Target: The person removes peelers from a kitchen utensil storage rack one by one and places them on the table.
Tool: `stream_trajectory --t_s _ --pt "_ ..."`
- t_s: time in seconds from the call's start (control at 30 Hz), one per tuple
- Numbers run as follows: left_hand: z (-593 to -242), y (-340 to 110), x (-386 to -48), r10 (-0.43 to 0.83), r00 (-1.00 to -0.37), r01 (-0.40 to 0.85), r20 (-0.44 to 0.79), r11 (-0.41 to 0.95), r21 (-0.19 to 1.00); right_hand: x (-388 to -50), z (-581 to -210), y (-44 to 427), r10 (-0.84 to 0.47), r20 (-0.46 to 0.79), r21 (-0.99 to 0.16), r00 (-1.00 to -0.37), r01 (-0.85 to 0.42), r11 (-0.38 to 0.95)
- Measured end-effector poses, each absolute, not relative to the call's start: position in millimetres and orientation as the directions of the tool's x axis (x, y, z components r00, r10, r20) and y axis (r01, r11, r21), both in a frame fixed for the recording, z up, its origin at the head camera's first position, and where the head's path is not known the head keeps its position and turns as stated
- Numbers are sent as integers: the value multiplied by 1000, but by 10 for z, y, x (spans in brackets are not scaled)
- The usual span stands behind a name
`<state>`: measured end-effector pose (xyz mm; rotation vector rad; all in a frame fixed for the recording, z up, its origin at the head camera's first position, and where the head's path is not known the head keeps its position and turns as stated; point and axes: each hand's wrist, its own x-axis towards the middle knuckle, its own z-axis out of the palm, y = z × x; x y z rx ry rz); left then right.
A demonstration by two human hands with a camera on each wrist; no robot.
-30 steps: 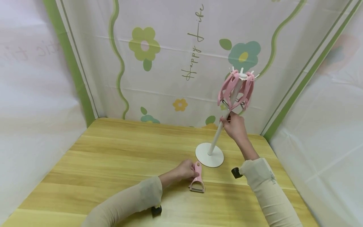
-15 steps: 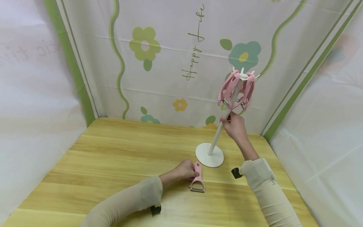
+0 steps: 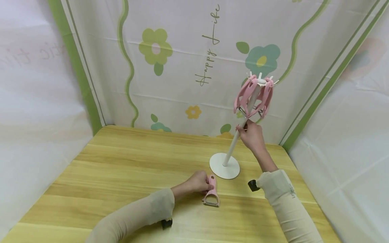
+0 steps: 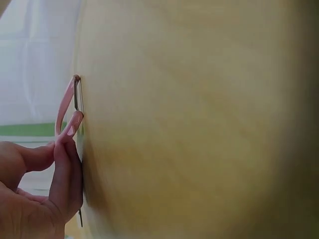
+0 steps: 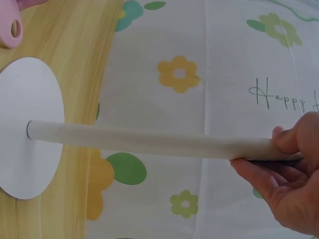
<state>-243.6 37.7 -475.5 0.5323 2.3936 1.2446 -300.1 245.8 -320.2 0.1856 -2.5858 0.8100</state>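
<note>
In the head view, my left hand [image 3: 198, 182] pinches a pink peeler [image 3: 212, 190] by its handle, blade end toward me, just in front of the stand's base. The left wrist view shows thumb and fingers on the peeler's [image 4: 65, 117] handle, its blade close to the tabletop. My right hand [image 3: 253, 135] grips the pole of a white stand [image 3: 232, 145], whose round base [image 3: 216, 165] rests on the table. Several pink peelers [image 3: 247, 94] hang from hooks at the top of the stand. In the right wrist view, the fingers and thumb close round the pole [image 5: 149, 141].
A wood-grain table [image 3: 127, 168] carries the stand near its back right. Behind it hangs a white curtain [image 3: 182, 74] with printed flowers, and similar cloth hangs at both sides. Black wrist devices [image 3: 253, 185] sit at the sleeves.
Almost nothing differs. The peeler in my left hand shifts very slightly, its handle end a little nearer to me. The right hand and the stand stay put.
</note>
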Motion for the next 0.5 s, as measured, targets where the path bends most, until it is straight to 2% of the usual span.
stream_trajectory --t_s 0.23,0.5 --pt "-4776 377 -2461 510 -850 218 -131 567 794 -3013 -3201 2469 4 430 -518 -903 -243 820" --pt "-4767 368 -2473 510 -848 227 -141 591 774 -3001 -3161 2473 -6 406 -516 -914 -235 824"
